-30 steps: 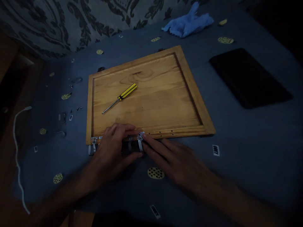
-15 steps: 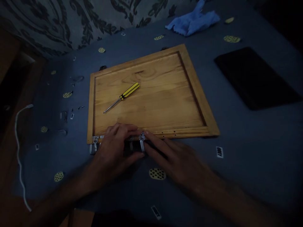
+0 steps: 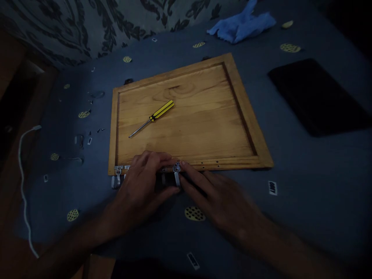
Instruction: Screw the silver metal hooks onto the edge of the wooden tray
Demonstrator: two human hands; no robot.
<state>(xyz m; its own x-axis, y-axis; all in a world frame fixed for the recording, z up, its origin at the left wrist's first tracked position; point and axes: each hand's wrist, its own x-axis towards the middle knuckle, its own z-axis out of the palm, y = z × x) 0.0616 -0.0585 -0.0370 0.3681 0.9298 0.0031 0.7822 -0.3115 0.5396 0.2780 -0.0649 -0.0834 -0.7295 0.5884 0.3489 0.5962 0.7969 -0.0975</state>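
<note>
A wooden panel (image 3: 186,116) with a raised frame lies on the patterned blue cloth. Along its near edge runs a metal hook rail (image 3: 117,170), partly covered by my left hand (image 3: 139,186). That hand is closed around the rail, fingers over the panel's edge and thumb below. My right hand (image 3: 217,190) pinches a silver hook (image 3: 176,173) of the rail, index fingertip at its top. Small holes show in the panel's edge to the right. A yellow and black screwdriver (image 3: 161,111) rests on the panel, its tip pointing to the near left.
Small screws (image 3: 100,130) and loose metal hooks (image 3: 80,140) lie left of the panel. A white cable (image 3: 22,186) runs along the left side. A dark flat object (image 3: 316,97) lies at the right, a blue rag (image 3: 241,27) at the back. Behind is patterned fabric (image 3: 122,23).
The whole view has shifted slightly, so things appear a little further right. Both hands keep the same grip on the rail and hook.
</note>
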